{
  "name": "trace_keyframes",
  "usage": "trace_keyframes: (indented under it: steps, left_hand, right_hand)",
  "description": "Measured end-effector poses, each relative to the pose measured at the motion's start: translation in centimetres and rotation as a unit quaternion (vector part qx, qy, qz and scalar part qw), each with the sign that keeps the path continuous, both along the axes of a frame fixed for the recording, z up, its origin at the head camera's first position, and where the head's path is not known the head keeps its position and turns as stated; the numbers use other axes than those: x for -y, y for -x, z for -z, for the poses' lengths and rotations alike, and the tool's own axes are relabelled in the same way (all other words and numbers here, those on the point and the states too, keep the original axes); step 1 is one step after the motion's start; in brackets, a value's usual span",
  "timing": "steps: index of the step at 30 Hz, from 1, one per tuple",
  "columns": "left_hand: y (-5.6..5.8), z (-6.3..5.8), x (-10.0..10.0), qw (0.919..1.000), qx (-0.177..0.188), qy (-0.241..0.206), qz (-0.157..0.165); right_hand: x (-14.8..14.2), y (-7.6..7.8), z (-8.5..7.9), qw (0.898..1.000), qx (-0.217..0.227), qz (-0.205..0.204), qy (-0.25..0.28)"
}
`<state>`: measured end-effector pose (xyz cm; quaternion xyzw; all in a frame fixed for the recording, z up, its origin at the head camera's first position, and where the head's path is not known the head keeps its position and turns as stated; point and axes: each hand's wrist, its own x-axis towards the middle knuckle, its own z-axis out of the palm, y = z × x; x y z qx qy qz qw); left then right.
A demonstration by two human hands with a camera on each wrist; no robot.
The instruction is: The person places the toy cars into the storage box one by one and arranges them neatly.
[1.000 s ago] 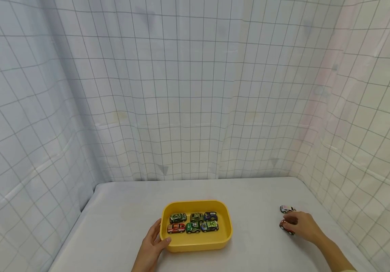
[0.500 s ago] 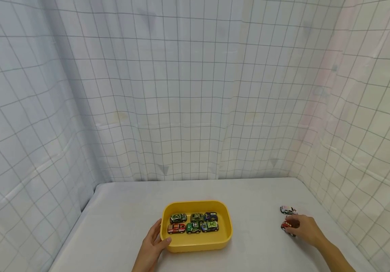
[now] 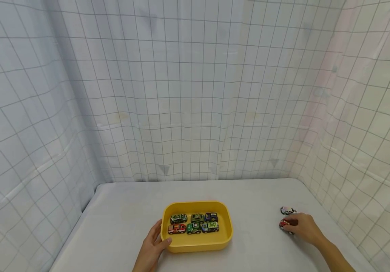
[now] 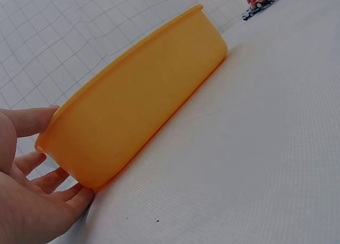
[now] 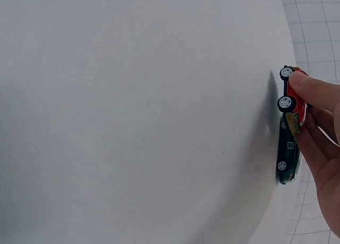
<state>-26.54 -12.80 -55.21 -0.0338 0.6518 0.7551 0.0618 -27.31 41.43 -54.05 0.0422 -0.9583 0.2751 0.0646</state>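
Observation:
My left hand (image 3: 150, 247) grips the near left end of a yellow tray (image 3: 198, 247), thumb over the rim and fingers against the outer wall, as the left wrist view also shows. Several toy cars stand in it in two rows, among them a red one (image 3: 176, 229) and a green one (image 3: 193, 227). At the right of the table, my right hand (image 3: 305, 227) pinches a red toy car (image 5: 296, 92) between thumb and fingers. Close beside that car, in the right wrist view, is a dark green toy car (image 5: 287, 153). A white toy car (image 3: 288, 210) stands just beyond the hand.
A white cloth covers the table (image 3: 256, 215). Grid-patterned white curtains (image 3: 195, 113) hang behind it and along both sides. The tray stands near the middle, with a stretch of cloth between it and the right hand.
My right hand with the red toy car has shifted slightly to the right, then a little back to the left. The left hand and the tray stay almost where they were.

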Motion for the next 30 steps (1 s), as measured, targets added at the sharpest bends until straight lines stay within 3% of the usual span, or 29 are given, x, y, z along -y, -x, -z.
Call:
trace_keyframes:
  steps: [20, 30]
  left_hand:
    - [0.0, -0.1, -0.1, 1.0, 0.002, 0.001, 0.002]
    - [0.0, -0.1, 0.0, 1.0, 0.005, -0.002, 0.002]
  right_hand:
    - [1.5, 1.1, -0.7, 0.998, -0.031, -0.041, 0.041]
    - [2.7, 1.7, -1.0, 0.997, -0.018, -0.051, 0.057]
